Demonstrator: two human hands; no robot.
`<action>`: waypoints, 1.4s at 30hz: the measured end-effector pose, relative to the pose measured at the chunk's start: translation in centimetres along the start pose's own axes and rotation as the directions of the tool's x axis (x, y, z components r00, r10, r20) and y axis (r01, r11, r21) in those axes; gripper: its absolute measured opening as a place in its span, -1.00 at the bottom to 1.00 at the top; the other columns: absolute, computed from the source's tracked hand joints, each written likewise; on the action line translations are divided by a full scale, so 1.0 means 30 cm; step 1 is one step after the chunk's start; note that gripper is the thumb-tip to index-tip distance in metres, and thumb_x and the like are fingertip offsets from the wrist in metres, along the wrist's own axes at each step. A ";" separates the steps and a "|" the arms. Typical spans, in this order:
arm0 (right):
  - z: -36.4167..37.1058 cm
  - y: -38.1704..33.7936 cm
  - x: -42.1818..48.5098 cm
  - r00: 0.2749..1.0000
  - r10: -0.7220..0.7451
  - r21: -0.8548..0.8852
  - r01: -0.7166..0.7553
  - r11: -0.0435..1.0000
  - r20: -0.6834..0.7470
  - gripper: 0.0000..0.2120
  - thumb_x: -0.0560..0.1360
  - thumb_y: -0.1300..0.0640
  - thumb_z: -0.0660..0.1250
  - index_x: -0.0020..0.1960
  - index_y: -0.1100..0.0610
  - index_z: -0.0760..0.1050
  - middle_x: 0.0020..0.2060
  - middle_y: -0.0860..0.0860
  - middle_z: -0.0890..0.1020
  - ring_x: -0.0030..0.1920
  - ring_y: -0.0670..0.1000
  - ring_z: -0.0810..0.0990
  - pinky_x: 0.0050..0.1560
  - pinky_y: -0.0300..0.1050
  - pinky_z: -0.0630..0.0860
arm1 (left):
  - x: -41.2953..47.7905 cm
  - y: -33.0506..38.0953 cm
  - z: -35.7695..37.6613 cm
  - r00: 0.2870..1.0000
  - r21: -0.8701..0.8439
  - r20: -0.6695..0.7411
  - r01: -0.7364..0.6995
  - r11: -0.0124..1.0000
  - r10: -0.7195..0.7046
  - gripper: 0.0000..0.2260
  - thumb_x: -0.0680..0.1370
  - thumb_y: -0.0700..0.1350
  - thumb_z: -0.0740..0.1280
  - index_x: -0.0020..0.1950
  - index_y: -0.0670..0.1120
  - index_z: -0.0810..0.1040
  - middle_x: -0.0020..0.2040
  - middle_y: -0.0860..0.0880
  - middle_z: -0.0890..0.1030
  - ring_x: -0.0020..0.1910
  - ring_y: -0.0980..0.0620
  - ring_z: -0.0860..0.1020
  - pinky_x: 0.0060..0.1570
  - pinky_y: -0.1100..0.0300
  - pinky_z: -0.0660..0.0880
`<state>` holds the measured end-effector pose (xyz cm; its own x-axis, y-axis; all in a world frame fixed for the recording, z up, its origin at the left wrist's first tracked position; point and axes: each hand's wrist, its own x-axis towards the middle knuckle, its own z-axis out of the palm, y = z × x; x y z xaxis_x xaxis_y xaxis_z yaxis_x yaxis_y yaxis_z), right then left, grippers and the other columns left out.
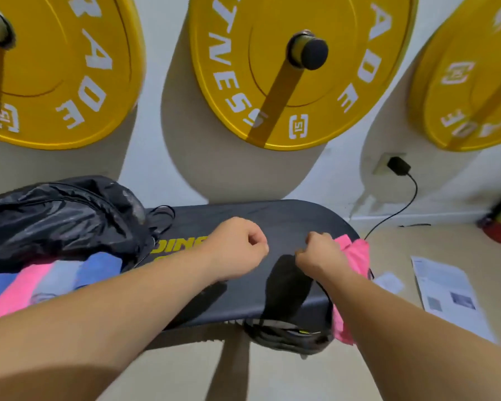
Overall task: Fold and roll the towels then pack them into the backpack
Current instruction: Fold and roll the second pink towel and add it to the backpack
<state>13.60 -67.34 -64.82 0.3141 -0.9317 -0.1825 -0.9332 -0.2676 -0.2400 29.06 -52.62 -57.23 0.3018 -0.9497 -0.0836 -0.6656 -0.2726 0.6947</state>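
A dark grey towel (pixel 275 224) lies spread over the right part of a black bench (pixel 182 227), covering part of the bench's yellow lettering. My left hand (pixel 237 246) and my right hand (pixel 320 251) are both closed in fists on this towel, a short gap apart. A pink towel (pixel 357 256) hangs over the bench's right end, just behind my right wrist and partly hidden by my forearm. The black backpack (pixel 55 218) rests on the left of the bench. In front of it lie blue, pink and grey towels (pixel 55 279) side by side.
Yellow weight plates (pixel 295 68) hang on pegs on the wall above the bench. A black plug and cable (pixel 399 166) run down the wall on the right. Papers (pixel 446 290) lie on the floor to the right. A black strap bundle (pixel 287 334) hangs under the bench's front edge.
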 end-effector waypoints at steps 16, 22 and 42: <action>0.038 0.112 0.048 0.992 0.072 0.237 -0.045 0.970 -0.105 -0.88 0.45 0.01 0.37 -0.12 0.06 0.55 -0.19 0.02 0.67 -0.06 0.14 0.61 -0.05 -0.05 0.54 | -0.062 -0.231 -0.056 0.980 0.281 0.197 -0.086 0.956 0.030 -0.75 0.60 0.01 0.34 0.29 0.10 0.58 -0.11 0.26 0.51 -0.15 0.22 0.45 -0.01 0.32 0.34; -0.131 -0.266 -0.077 0.963 -0.265 0.741 0.153 0.654 0.036 -0.83 0.48 0.08 0.53 -0.18 0.16 0.63 -0.39 -0.07 0.61 -0.38 -0.09 0.51 -0.38 -0.25 0.45 | -0.087 -0.233 -0.132 0.993 0.218 0.053 -0.111 0.970 0.102 -0.69 0.55 0.03 0.36 0.28 0.06 0.53 0.04 0.09 0.56 0.11 -0.01 0.56 0.07 0.18 0.45; 0.294 -0.415 -0.316 0.943 -0.093 0.146 0.048 0.988 0.321 -0.71 0.50 0.02 0.26 -0.29 0.19 0.48 -0.42 0.08 0.51 -0.38 0.13 0.48 -0.31 -0.13 0.46 | -0.163 -0.460 -0.138 0.847 0.431 0.482 -0.006 0.902 -0.224 -0.96 0.50 -0.14 0.34 -0.08 -0.06 0.52 -0.09 -0.14 0.54 -0.20 -0.08 0.45 -0.15 0.08 0.48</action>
<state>23.79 -53.01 -68.52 0.4389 -0.7745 -0.4556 -0.8815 -0.2730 -0.3852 39.61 -43.58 -63.44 0.0761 -0.8177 -0.5706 -0.8966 -0.3065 0.3196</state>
